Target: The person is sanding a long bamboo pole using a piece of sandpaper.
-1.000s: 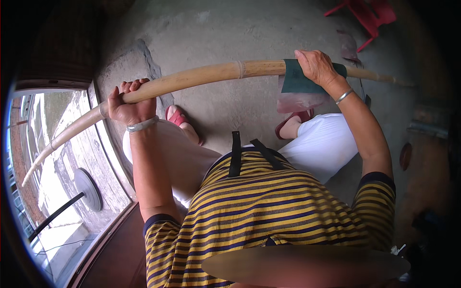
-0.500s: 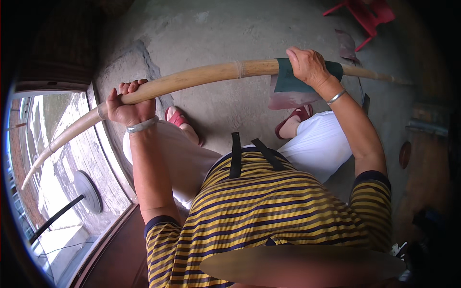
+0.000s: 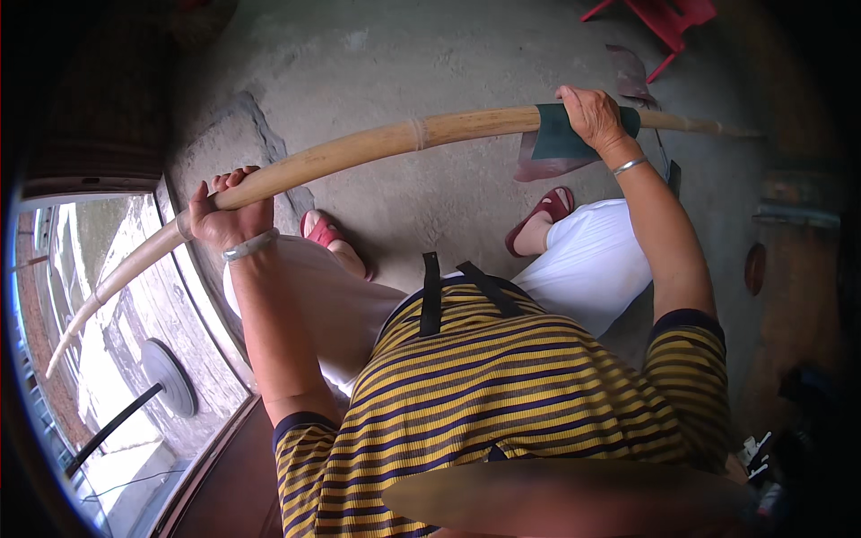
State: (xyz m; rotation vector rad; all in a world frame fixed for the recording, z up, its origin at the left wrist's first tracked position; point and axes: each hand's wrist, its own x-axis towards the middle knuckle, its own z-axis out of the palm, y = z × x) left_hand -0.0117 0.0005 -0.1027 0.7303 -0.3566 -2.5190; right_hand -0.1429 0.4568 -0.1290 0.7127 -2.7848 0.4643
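Note:
A long pale bamboo pole (image 3: 350, 148) crosses in front of me, held up over my knees. My left hand (image 3: 231, 211) is closed around it from below, near a node on the left part. On the right part, my right hand (image 3: 595, 118) presses a dark green sheet with a reddish-brown side, which looks like sandpaper (image 3: 558, 143), over the pole. The sheet folds around the pole and its loose end hangs down towards me. The palm and some fingertips of my right hand are hidden.
A red chair (image 3: 671, 22) stands on the concrete floor (image 3: 395, 81) at the far right, with a curled brownish sheet (image 3: 630, 72) near it. To the left is a doorway, and a grey round disc (image 3: 169, 377) on a black rod shows there. The pole's left end reaches across that opening.
My right hand and the sandpaper have slid right along the pole, away from the middle node. My left hand keeps its grip near the same node, and the pole has shifted slightly left.

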